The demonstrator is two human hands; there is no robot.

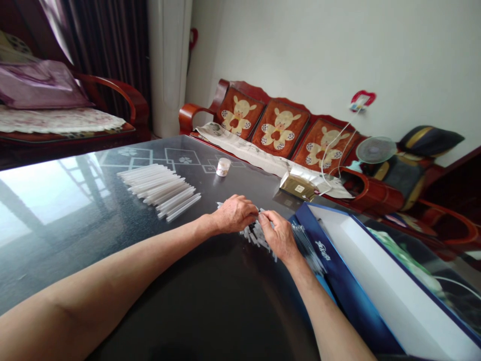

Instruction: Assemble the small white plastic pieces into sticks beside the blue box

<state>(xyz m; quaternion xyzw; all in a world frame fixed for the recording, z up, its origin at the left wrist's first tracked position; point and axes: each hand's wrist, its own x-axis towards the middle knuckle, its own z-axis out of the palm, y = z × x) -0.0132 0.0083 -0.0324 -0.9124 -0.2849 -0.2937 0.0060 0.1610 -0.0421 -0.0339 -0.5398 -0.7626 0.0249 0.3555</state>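
My left hand and my right hand meet over a pile of small whitish tube-like pieces on the dark table. Both hands have their fingers closed in a pinch, tip to tip. Whatever lies between them is too small and too covered to make out. To the left lies a neat row of long white pen-like sticks, each with a narrowed end. Just right of my right hand, a bundle of thin clear rods rests beside the blue box.
A small white jar stands beyond my hands on the glossy table. Toward the back right sits a gold tissue box. The open blue box takes up the right side. A wooden sofa with bear cushions borders the far edge.
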